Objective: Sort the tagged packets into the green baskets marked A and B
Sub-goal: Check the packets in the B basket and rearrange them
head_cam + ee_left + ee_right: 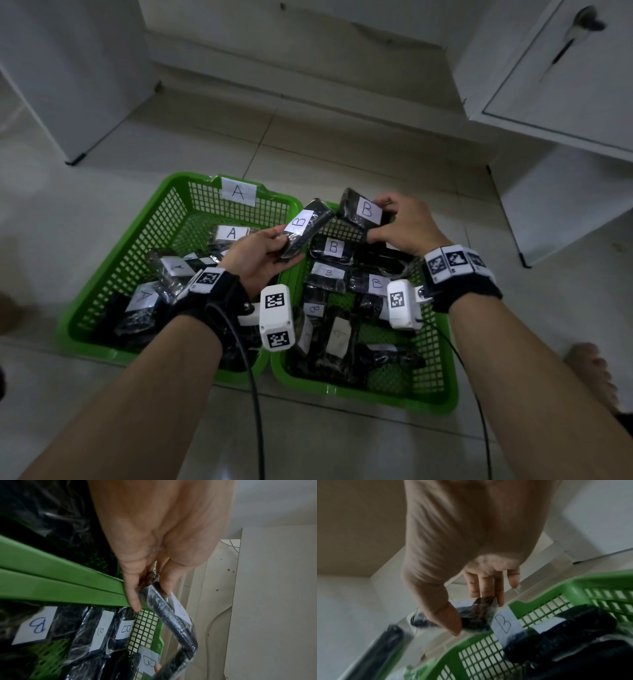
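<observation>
Two green baskets sit side by side on the floor: basket A [178,205] on the left with a white A label, the other basket [442,359] on the right. My left hand [263,253] grips a black packet tagged B [305,224] above the shared rims; in the left wrist view its fingers [135,597] pinch that packet [169,616]. My right hand [399,224] holds another black packet tagged B [363,209] over the right basket's far edge, seen blurred as the packet [476,616] in the right wrist view. Several B packets [330,247] lie in the right basket.
Several A-tagged packets [231,233] lie in the left basket. Two packets with A tags [337,334] lie at the near side of the right basket. White cabinets [561,75] stand at the right and left. A bare foot [592,370] rests on the tiled floor at the right.
</observation>
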`<action>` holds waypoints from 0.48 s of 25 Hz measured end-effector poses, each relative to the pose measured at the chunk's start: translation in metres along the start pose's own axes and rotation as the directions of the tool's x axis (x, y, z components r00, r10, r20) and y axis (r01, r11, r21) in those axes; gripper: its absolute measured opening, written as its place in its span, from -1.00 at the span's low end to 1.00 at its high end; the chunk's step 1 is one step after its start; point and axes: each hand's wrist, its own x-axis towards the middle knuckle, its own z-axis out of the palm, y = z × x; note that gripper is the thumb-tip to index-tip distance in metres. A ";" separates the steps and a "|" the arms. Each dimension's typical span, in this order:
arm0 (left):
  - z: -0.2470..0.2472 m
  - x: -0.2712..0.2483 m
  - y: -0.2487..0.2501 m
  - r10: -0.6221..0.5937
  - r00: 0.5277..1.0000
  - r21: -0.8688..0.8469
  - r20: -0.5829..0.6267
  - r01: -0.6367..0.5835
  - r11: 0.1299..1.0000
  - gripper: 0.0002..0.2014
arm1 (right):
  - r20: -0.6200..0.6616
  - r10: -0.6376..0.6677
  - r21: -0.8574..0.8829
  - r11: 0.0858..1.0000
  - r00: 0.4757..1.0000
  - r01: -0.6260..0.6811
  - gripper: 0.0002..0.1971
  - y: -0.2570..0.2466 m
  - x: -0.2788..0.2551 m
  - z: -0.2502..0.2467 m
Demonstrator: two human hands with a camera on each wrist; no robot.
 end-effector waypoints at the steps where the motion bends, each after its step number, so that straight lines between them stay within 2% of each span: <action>1: 0.000 0.000 0.000 0.000 1.000 -0.002 -0.003 0.000 1.000 -0.61 | 0.021 -0.036 -0.022 0.999 0.999 0.036 -0.37 0.000 0.001 0.005; 4: 0.003 -0.002 0.001 -0.002 1.000 -0.023 -0.003 0.002 1.000 -0.62 | 0.057 -0.170 -0.257 0.950 0.984 0.179 -0.34 -0.003 0.004 0.025; 7: 0.005 -0.002 0.002 -0.010 1.000 -0.026 -0.009 0.010 1.000 -0.62 | 0.106 -0.183 -0.439 0.873 0.977 0.212 -0.35 -0.010 0.002 0.038; 10: 0.005 -0.001 0.000 -0.012 1.000 -0.027 -0.029 0.011 1.000 -0.61 | 0.148 -0.207 -0.532 0.808 0.967 0.254 -0.34 -0.012 0.004 0.046; 12: 0.003 0.001 0.000 -0.010 0.999 -0.020 -0.040 0.009 1.000 -0.62 | 0.171 -0.198 -0.574 0.776 0.965 0.261 -0.42 -0.013 0.005 0.050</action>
